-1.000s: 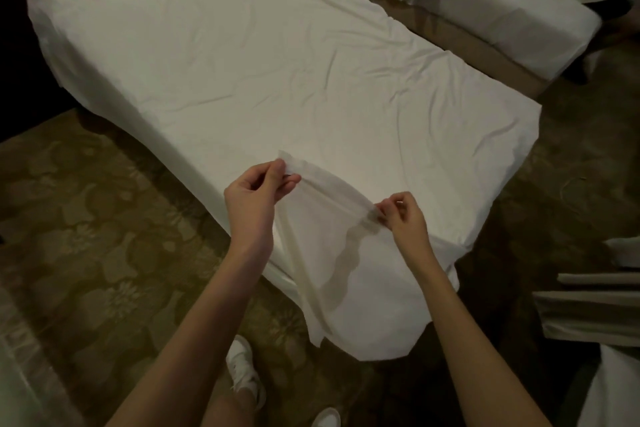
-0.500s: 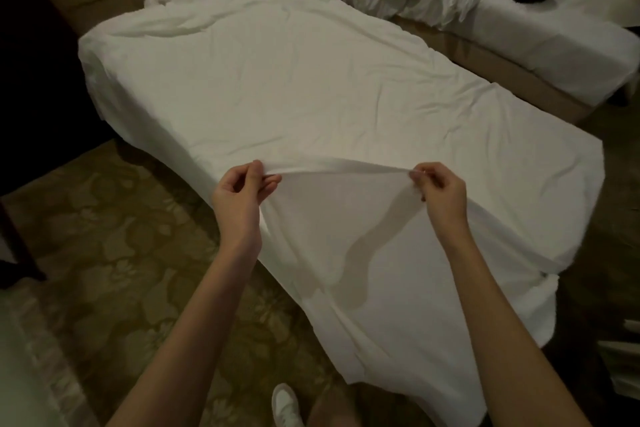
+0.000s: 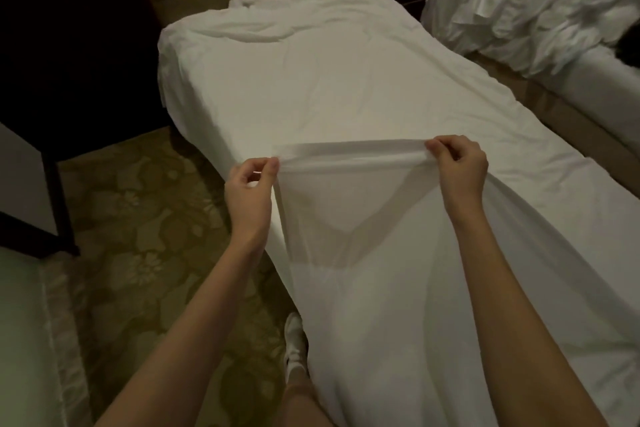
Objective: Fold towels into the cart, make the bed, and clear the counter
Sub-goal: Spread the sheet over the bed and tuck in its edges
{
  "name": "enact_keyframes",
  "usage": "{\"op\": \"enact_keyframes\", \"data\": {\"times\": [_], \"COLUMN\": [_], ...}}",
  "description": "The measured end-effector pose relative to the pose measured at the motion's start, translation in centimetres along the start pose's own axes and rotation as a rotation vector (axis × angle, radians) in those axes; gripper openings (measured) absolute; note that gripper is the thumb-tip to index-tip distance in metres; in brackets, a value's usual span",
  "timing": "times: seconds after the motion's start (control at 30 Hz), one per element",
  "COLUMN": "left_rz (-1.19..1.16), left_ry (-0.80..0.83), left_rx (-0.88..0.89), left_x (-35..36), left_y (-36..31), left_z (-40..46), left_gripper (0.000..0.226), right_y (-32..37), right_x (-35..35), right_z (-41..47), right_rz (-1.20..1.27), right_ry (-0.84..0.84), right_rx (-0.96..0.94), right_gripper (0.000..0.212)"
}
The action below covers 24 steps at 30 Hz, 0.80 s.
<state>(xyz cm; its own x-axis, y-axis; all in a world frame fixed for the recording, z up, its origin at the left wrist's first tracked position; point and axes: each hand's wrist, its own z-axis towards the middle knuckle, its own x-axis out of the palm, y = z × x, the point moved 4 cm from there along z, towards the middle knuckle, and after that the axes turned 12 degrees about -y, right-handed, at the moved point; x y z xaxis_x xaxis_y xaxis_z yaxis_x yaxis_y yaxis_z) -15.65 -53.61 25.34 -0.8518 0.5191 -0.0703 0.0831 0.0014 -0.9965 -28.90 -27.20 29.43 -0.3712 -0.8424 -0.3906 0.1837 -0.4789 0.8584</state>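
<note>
A white sheet (image 3: 339, 87) lies spread over the single bed, wrinkled near the head end. Its near edge is lifted off the bed's foot and stretched taut between both hands. My left hand (image 3: 251, 189) pinches the edge at the left, thumb against fingertips. My right hand (image 3: 459, 168) grips the same edge at the right with curled fingers. Below the hands the sheet hangs down in front of my legs and hides the bed's foot.
A second bed (image 3: 571, 55) at the upper right carries a heap of crumpled white linen (image 3: 540, 0). Patterned carpet (image 3: 138, 218) covers the floor on the left. Dark furniture (image 3: 62, 45) stands at the far left, a pale seat (image 3: 20, 322) at the lower left.
Both hands have moved further apart and pulled the sheet's edge taut and higher. The view has shifted toward the bed's foot, with the bed running away from me.
</note>
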Motion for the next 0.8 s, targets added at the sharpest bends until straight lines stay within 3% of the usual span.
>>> {"op": "enact_keyframes", "data": {"times": [0.33,0.57,0.67,0.8], "left_rz": [-0.151,-0.113,-0.112,-0.090], "left_ry": [-0.102,-0.338,-0.338,-0.344], "left_rx": [-0.020,0.007,-0.003,0.008], "left_x": [8.9,8.9,8.3,7.8], "left_y": [-4.0,-4.6,-4.0,-3.9], "left_z": [13.4,22.5,26.2,30.9], "left_gripper": [0.018,0.013,0.014,0.014], "right_y": [5.7,8.2,9.4,12.8], "right_x": [11.0,19.8,23.3,27.5], "right_z": [12.3,13.7,13.9,16.2], "right_rz": [0.076,0.071,0.086,0.096], "right_ry": [0.012,0.190,0.245,0.193], "right_rx": [-0.093,-0.203,-0.197,-0.252], "right_gripper": [0.006,0.008,0.008,0.007]}}
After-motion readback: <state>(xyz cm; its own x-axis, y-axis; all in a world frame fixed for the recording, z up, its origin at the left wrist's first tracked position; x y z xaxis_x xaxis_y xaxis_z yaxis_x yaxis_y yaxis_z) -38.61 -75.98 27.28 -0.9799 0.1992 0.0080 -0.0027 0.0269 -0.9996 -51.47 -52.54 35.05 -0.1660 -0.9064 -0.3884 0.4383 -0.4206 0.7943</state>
